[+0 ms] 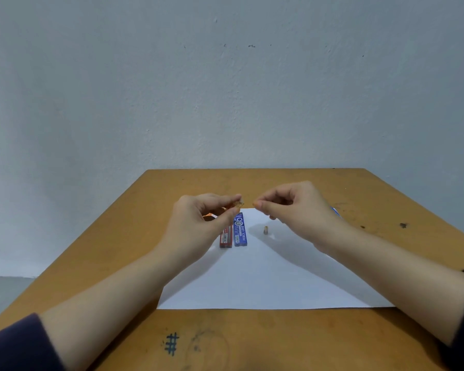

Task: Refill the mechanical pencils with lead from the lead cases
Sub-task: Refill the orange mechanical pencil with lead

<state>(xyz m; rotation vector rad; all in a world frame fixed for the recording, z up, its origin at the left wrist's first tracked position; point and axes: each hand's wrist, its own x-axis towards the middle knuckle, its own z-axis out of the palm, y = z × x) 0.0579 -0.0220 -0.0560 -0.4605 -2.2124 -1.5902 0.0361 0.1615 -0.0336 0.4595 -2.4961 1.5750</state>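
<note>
Head view. Your left hand (198,220) has its fingers curled round an orange pencil (240,202), held up over the far edge of the paper (265,277). Most of the barrel is hidden in the fingers. What shows lies roughly 8 to 2 o'clock, its clear end sticking out toward 3. Your right hand (292,207) faces it from 3 o'clock, thumb and forefinger pinching a small piece (255,203), too small to tell if it's lead or a cap. Pinch and pencil end are near, level, not touching. That gap is the whole next move, I judge: the piece has to travel toward 9 along the barrel's line, so tip it to match the slant. The red case (225,238) and blue case (240,232) lie side by side on the paper at 6 o'clock of the pencil end, long axes 12 to 6. A small cap-like bit (265,230) stands alone on the paper just right of them.
</note>
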